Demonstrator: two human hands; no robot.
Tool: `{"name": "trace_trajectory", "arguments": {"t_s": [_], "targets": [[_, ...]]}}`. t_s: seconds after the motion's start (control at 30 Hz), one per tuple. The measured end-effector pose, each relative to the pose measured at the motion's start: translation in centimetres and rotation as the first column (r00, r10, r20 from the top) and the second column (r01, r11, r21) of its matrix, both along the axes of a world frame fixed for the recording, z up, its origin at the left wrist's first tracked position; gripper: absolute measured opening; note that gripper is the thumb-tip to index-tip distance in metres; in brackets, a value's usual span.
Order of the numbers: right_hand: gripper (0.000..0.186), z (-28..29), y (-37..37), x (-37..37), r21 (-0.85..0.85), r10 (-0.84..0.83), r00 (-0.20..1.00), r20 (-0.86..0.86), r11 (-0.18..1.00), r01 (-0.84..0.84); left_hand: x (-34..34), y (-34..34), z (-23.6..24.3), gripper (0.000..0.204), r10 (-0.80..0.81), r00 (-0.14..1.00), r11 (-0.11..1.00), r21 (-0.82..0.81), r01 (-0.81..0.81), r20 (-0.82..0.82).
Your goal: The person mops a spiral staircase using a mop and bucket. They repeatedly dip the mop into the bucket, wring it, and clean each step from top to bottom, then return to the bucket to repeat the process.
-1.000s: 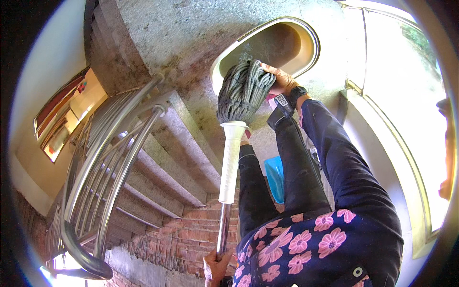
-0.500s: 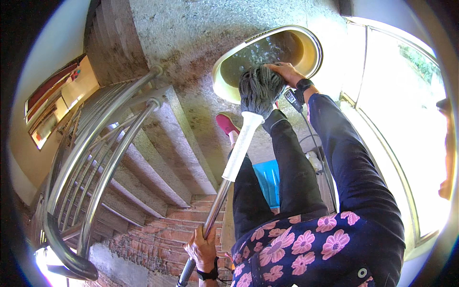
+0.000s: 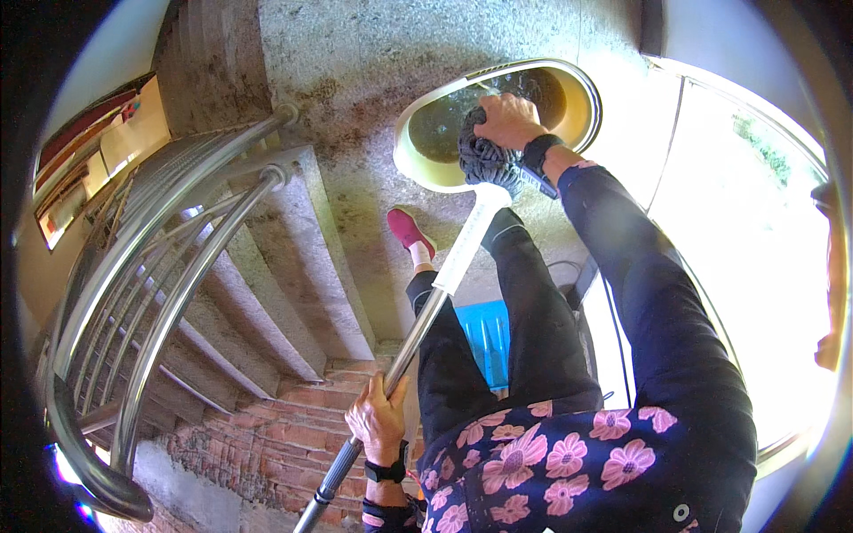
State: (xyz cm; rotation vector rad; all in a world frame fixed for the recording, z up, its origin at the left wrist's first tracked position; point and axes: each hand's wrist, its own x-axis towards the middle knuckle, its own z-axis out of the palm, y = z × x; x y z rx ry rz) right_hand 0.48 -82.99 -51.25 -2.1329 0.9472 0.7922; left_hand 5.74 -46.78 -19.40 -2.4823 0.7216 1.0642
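The right arm stretches forward, its right hand (image 3: 508, 120) curled closed, knuckles up. The left hand (image 3: 378, 417) sits low near the body, fingers wrapped tight, wrist bent.

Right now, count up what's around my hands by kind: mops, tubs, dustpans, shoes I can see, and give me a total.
Mops: 1, the grey string mop, left hand on its pole, right hand on its strands
Tubs: 1, the cream oval tub
Dustpans: 1, the blue dustpan
Shoes: 1, the red shoe
Total: 4

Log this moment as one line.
left hand: grips mop handle | right hand: squeezes mop head | over bucket
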Motion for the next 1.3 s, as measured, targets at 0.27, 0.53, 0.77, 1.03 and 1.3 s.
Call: {"name": "trace_trajectory", "arguments": {"t_s": [0.27,0.53,0.77,1.03,1.3], "targets": [[0.046,2.4,1.9,-1.0,-0.054,-0.043,0.996,0.075,0.997,0.047,-0.9,-0.6,-0.6,0.038,0.132,0.99,0.991,0.018,-0.131,-0.041],[0.044,7.5,1.6,-5.2,0.063,-0.465,0.832,0.302,0.881,0.469,-0.4,2.1,-0.2,0.032,0.341,0.915,0.919,-0.129,-0.373,-0.214],[0.03,14.5,1.2,-7.6,0.295,-0.675,0.568,0.47,0.727,0.62,0.3,6.0,-1.3,0.038,0.494,0.712,0.854,0.128,-0.504,-0.499],[0.021,24.1,0.6,-9.4,0.565,-0.838,0.308,0.45,0.534,0.629,1.1,8.0,-3.9,0.055,0.559,0.346,0.826,0.468,-0.315,-0.754],[0.023,26.1,1.2,-10.7,0.847,-0.969,0.04,0.245,0.234,0.478,0.7,5.3,-2.9,0.056,0.437,0.197,0.829,0.308,-0.466,-0.878]]}}
